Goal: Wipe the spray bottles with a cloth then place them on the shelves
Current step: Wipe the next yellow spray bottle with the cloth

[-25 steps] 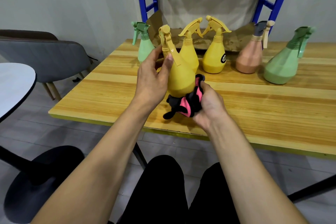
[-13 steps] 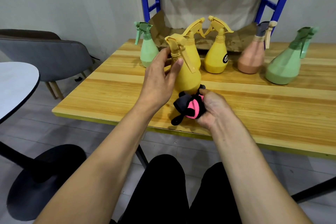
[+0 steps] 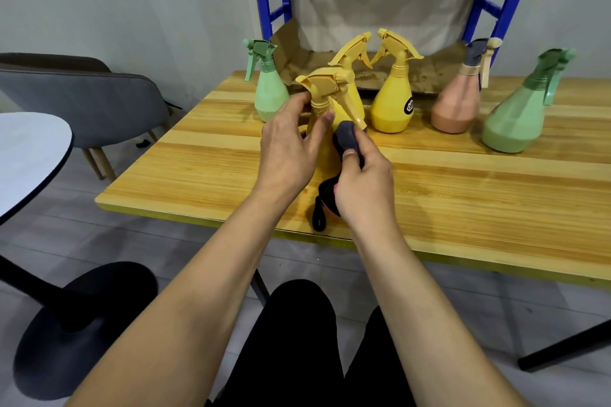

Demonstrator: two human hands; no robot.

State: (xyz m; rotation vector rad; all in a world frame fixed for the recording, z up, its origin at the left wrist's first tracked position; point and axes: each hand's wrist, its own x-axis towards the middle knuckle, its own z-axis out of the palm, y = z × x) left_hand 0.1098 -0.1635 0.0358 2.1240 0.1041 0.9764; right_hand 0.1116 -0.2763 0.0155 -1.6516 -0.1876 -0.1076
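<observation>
My left hand (image 3: 288,152) grips a yellow spray bottle (image 3: 325,99) by its neck, over the wooden table (image 3: 463,188). My right hand (image 3: 362,182) holds a dark cloth with pink inside (image 3: 345,139) and presses it against the bottle's right side; a black strap of the cloth hangs down below my hand. The bottle's lower body is mostly hidden behind both hands. Behind it stand two more yellow bottles (image 3: 393,102), one largely hidden. A small green bottle (image 3: 269,89) stands at the left, a pink one (image 3: 458,102) and a larger green one (image 3: 515,119) at the right.
A blue metal shelf frame (image 3: 492,6) with a sheet over it rises behind the table, with cardboard (image 3: 426,73) on its lowest level. A grey chair (image 3: 82,102) and a round white table (image 3: 29,155) with a black base stand at the left.
The yellow bottle has turned in my left hand, its nozzle now pointing left. My right hand has slid the cloth up from the bottle's base to its upper side.
</observation>
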